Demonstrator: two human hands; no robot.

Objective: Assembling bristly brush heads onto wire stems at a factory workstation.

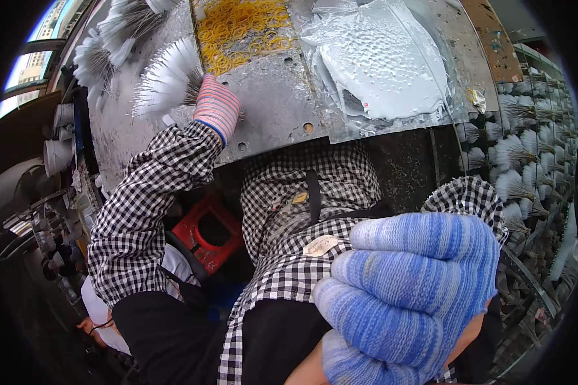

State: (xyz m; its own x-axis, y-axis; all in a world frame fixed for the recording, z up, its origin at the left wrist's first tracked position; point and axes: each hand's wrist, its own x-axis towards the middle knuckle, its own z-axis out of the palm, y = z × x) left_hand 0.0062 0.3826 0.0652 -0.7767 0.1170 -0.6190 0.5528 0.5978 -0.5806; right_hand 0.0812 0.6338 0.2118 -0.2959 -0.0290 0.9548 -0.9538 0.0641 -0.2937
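Fig.: L hand (216, 106), far left, fist clamped round white feather bundle (167, 80) on metal bench (270, 115). R hand (408, 298) near, curled; contents can't tell. Risk: loose grip, feathers splay and scatter.

Both hands wear knit cloth gloves, left glove (216, 104) pink-striped, right glove (408, 295) fuzzy blue. Table (270, 115) is dull scratched metal, and at 1 o'clock sits crinkly glossy plastic sheet (379, 58).

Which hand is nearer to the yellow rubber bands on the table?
Left. The left hand lies on the table just below the rubber bands, gripping white feathers. The right hand is raised close to the camera, far away.
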